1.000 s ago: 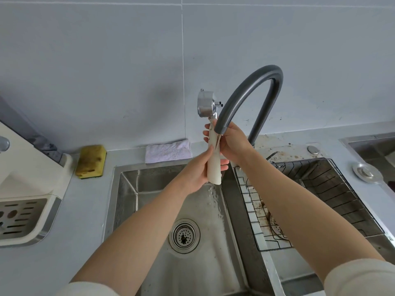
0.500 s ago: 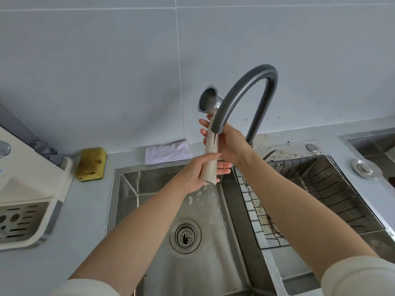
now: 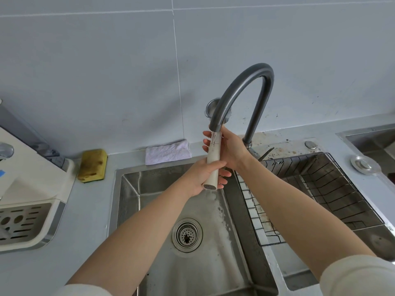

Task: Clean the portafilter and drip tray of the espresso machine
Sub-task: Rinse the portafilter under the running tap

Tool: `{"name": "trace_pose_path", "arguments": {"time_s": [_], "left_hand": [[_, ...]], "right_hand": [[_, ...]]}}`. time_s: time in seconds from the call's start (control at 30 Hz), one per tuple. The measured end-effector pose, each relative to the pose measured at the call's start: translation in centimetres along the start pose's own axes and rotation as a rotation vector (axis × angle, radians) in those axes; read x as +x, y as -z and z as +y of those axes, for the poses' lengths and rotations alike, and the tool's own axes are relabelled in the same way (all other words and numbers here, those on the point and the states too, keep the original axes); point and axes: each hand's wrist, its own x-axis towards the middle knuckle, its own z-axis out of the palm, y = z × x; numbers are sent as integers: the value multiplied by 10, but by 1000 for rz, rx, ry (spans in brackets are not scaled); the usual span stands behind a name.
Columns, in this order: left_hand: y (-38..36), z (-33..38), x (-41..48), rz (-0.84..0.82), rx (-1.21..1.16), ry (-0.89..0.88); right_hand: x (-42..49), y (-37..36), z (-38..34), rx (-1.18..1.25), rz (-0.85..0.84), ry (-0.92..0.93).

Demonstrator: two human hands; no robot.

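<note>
The portafilter (image 3: 213, 161) stands nearly upright under the grey faucet (image 3: 239, 90), its cream handle pointing down and its metal basket end mostly hidden behind the spout. Water runs down the handle into the left sink basin (image 3: 132, 189). My left hand (image 3: 203, 176) grips the lower part of the handle. My right hand (image 3: 228, 150) wraps the handle higher up, just below the spout. The espresso machine (image 3: 27, 182) with its slotted drip tray (image 3: 19, 223) sits on the counter at the far left.
A yellow sponge (image 3: 93, 164) and a folded white cloth (image 3: 167, 151) lie behind the sink by the wall. A wire rack (image 3: 310, 193) fills the right basin. A metal sink plug (image 3: 365, 165) rests on the counter at the right. The drain strainer (image 3: 187, 235) sits mid-basin.
The portafilter has turned and shifted right, so its metal head now sits behind the faucet spout. Both hands stayed on the handle, and water keeps running off its end.
</note>
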Motion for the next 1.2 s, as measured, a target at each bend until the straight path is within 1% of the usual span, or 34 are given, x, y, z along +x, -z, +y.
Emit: {"name": "trace_pose_path", "arguments": {"time_s": [0.17,0.33,0.47,0.6,0.83,1.07,1.2], "left_hand": [[8,-17,-8,76,58,-46],[14,-39,-20,129,126,-11],[18,-56,-30,148,153,33],[22,-69,-40,139,140,68],[22,-90,-56,130,175,131],[17,-95,-65,82,61,216],[17,-95,-69,47,19,258]], "right_hand": [[-5,3,9,-75,-22,-16],[-11,6,31,-61,9,-43],[-16,8,51,-119,47,-50],[-23,10,67,-138,58,-53],[-35,15,91,-284,125,-83],[-44,18,99,-355,202,-124],[-45,19,100,-371,218,-132]]}}
